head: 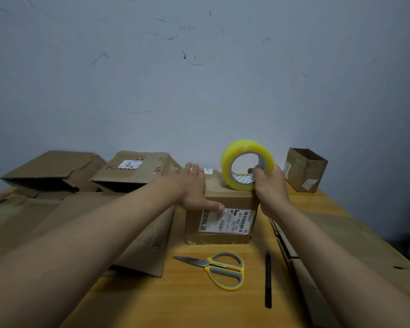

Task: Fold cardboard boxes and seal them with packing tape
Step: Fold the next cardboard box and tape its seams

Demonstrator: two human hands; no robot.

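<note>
A small closed cardboard box (232,200) with a white shipping label on its near face stands in the middle of the wooden table. My left hand (194,188) lies flat on the box's top left part, fingers straight, thumb down over the front face by the label. My right hand (270,188) grips a roll of yellowish clear packing tape (244,162), held upright on its edge on the box's top right side.
Yellow-and-grey scissors (223,268) and a black pen (268,280) lie on the table (199,299) in front of the box. Flattened cardboard (69,216) covers the left side, with more at the right (341,245). Two open boxes (57,171) sit at the back left, a small upright one (305,169) at the back right.
</note>
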